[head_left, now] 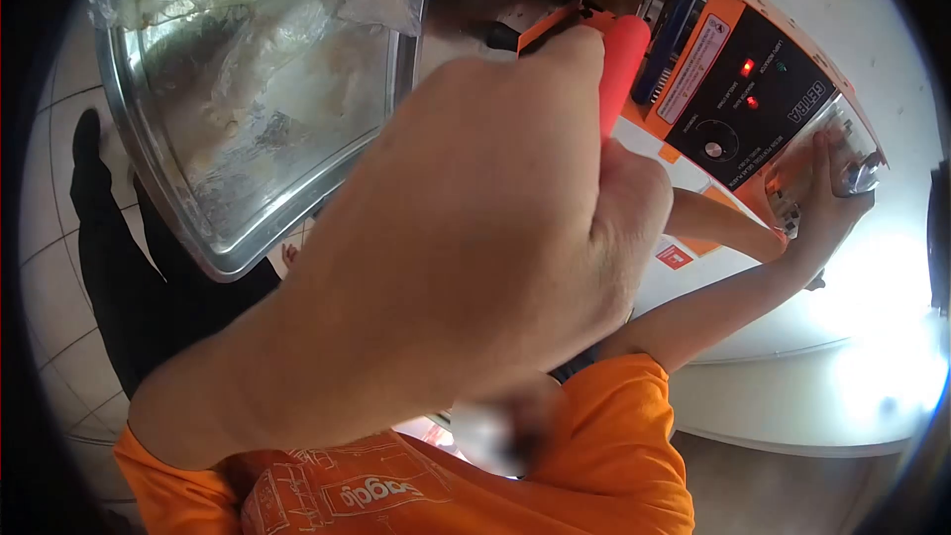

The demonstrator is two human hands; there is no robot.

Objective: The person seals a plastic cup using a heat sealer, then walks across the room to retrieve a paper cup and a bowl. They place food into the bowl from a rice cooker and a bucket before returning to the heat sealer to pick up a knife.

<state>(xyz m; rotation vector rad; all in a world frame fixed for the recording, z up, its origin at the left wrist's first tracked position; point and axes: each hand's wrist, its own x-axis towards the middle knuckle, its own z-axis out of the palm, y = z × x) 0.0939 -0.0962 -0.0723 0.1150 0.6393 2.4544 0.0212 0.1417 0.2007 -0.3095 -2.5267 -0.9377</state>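
Raised across the middle, my left hand (515,188) is a closed fist around a red handle (624,69) beside an orange-and-black cup sealing machine (693,79). The upper end of that handle sticks out past the thumb side, and the fist hides the rest. At the right, my right hand (827,193) lies with fingers stretched and apart on the machine's far end, over a shiny clear part (837,144) whose kind I cannot make out. The machine's panel has a round knob (714,150) and lit red switches (747,67).
A metal tray (238,263) holding crumpled clear plastic (277,69) is at the upper left. Black-clad legs (119,258) show above a tiled floor (59,297). The machine stands on a white surface (753,307), whose rounded edge is at the lower right.
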